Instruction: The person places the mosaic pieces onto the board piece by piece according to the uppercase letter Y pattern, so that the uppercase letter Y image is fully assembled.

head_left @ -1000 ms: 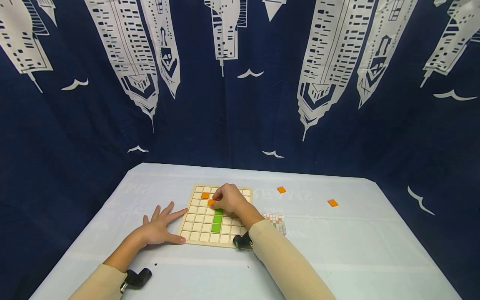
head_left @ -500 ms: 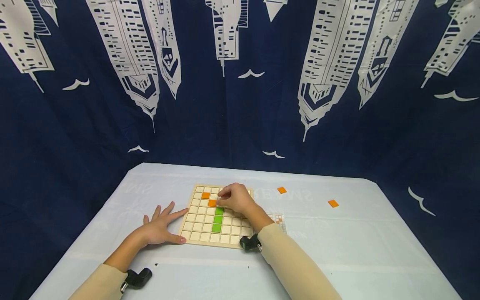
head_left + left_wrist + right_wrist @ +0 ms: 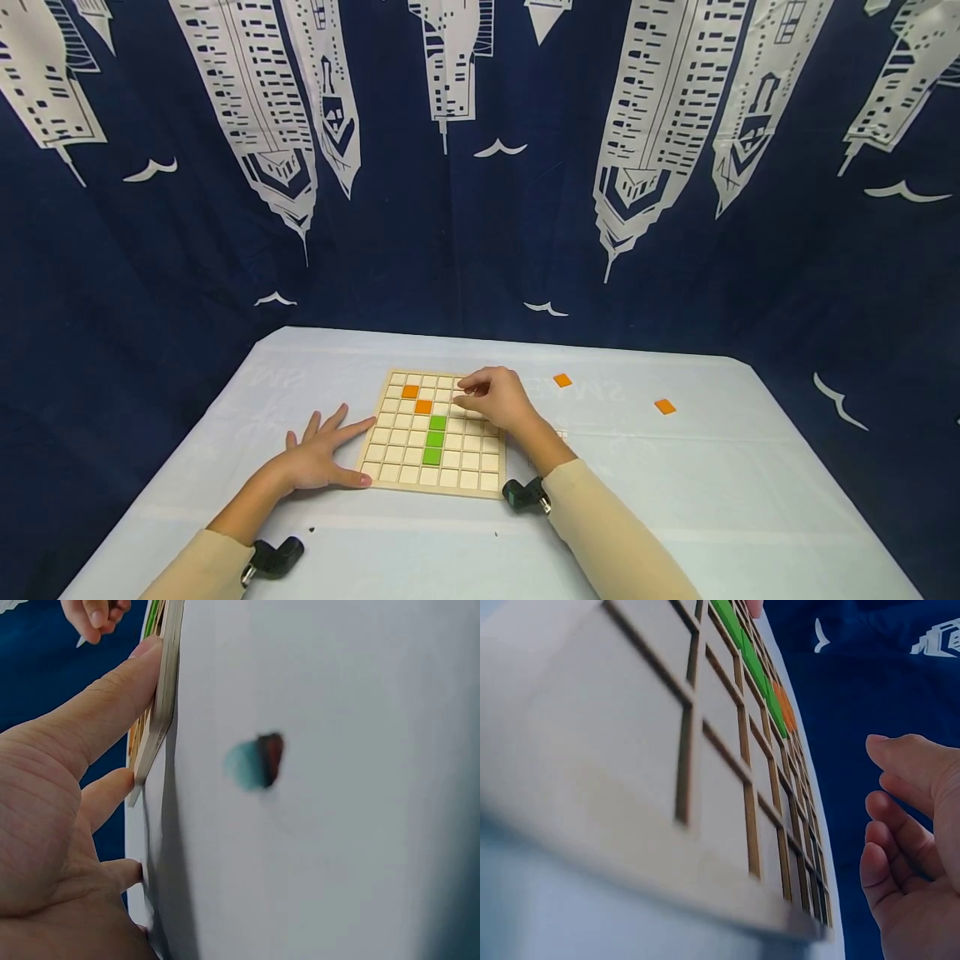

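A square wooden grid board [image 3: 472, 461] is lying flat on the white table [image 3: 712, 500], and the two hands are working apart from each other around it. The left hand [image 3: 318, 457] is spreading its fingers wide, with the thumb and index finger touching the board's left edge and the remaining fingers reaching toward the table beside it. The right hand [image 3: 497, 398] is hovering over the far right part of the board, its fingers bending loosely, the thumb standing apart from them and nothing showing between. On the board, two orange tiles [image 3: 410, 392] are sitting corner to corner in a diagonal step, and three green tiles [image 3: 436, 438] are forming a column that is running toward the person, its far end diagonally following the nearer orange tile. Two loose orange tiles [image 3: 562, 381] are resting on the table to the right, well apart from each other. Each wrist is wearing a small black camera, below beige sleeves [image 3: 618, 533]. Behind the table, a navy cloth [image 3: 450, 250] is hanging, displaying white upside-down buildings and birds.
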The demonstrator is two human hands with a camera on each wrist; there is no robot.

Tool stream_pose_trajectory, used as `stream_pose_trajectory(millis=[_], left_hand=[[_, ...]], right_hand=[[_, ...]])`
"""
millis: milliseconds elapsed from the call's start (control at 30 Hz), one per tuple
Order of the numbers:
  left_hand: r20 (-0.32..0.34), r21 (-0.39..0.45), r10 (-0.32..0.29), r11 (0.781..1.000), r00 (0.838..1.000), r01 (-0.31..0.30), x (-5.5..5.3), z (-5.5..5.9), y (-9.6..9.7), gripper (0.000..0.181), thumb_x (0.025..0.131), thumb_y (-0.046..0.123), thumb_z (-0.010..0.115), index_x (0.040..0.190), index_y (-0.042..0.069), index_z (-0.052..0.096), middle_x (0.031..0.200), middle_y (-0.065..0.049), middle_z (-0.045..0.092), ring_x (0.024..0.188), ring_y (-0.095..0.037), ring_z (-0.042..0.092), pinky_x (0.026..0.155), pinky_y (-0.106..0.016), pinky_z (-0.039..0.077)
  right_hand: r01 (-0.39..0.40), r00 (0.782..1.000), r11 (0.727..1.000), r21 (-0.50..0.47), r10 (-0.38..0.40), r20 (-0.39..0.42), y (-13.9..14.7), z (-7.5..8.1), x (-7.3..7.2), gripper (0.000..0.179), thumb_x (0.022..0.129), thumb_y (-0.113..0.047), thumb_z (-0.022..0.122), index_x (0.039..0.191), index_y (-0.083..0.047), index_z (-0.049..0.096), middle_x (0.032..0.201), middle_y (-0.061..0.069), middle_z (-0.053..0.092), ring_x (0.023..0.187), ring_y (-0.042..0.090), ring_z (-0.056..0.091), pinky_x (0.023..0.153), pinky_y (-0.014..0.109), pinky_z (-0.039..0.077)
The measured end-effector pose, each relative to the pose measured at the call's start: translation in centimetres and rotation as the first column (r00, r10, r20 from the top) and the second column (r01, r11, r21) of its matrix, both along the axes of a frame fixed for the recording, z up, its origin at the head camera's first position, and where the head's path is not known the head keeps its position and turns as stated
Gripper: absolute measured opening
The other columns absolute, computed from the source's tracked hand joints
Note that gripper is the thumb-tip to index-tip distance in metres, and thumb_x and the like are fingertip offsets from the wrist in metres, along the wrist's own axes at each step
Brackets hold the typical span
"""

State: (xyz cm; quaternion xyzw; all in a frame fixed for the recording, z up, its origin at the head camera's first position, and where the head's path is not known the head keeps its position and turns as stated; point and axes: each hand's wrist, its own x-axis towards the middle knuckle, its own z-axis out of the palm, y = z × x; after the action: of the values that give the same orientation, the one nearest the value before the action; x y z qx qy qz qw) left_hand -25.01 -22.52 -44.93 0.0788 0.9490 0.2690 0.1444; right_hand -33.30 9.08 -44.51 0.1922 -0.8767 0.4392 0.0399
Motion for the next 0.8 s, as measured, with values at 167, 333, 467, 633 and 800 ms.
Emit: stream_pose_trajectory(millis=[167,333,467,633,800], left_hand=[[0.002,0.003,0.006,1.0,1.0,-0.006,0.0,-0.1,0.1,0.109,0.064,0.054,0.091,0.158,0.027,0.042,0.169,-0.029,0.006,0.151,-0.062,-0.012,0.106,-0.087,-0.011],[0.007,0.011,0.013,1.0,1.0,-0.013,-0.2,-0.3,-0.2,0.111,0.063,0.057,0.091,0.157,0.026,0.042,0.169,-0.029,0.006,0.151,-0.062,-0.012,0.106,-0.086,-0.013],[0.001,0.006,0.01,1.0,1.0,-0.01,-0.1,-0.3,-0.3,0.11,0.063,0.056,0.091,0.157,0.026,0.042,0.17,-0.029,0.006,0.151,-0.062,-0.012,0.106,-0.086,-0.012],[-0.001,-0.004,0.007,1.0,1.0,-0.007,0.0,0.0,-0.1,0.109,0.065,0.054,0.091,0.158,0.027,0.042,0.169,-0.029,0.007,0.151,-0.063,-0.011,0.106,-0.087,-0.01],[-0.001,-0.008,0.006,1.0,1.0,-0.006,0.0,0.0,0.0,0.108,0.065,0.054,0.091,0.158,0.027,0.042,0.169,-0.029,0.006,0.151,-0.063,-0.011,0.106,-0.087,-0.01]], right_hand=[[0.036,0.999,0.999,-0.025,-0.037,-0.033,1.3,-0.3,0.5,0.024,0.082,-0.016,0.087,0.103,-0.005,0.081,0.092,0.005,0.077,0.075,0.011,0.059,0.07,0.024,0.05],[0.055,0.996,0.997,-0.059,-0.059,-0.071,2.7,-0.4,1.3,0.024,0.081,-0.014,0.087,0.101,-0.004,0.081,0.088,0.006,0.075,0.072,0.012,0.057,0.066,0.022,0.048],[0.056,0.992,0.995,-0.083,-0.064,-0.106,3.6,-0.3,1.9,0.024,0.08,-0.013,0.088,0.101,-0.003,0.081,0.088,0.008,0.076,0.072,0.012,0.059,0.065,0.022,0.05],[0.064,0.989,0.994,-0.087,-0.075,-0.127,4.8,-0.5,2.5,0.023,0.081,-0.014,0.087,0.1,-0.004,0.081,0.093,0.008,0.077,0.075,0.013,0.061,0.068,0.022,0.052],[0.092,0.986,0.991,-0.094,-0.104,-0.128,6.2,-0.5,3.2,0.022,0.081,-0.014,0.088,0.101,-0.006,0.081,0.092,0.004,0.077,0.077,0.016,0.062,0.068,0.023,0.052]])
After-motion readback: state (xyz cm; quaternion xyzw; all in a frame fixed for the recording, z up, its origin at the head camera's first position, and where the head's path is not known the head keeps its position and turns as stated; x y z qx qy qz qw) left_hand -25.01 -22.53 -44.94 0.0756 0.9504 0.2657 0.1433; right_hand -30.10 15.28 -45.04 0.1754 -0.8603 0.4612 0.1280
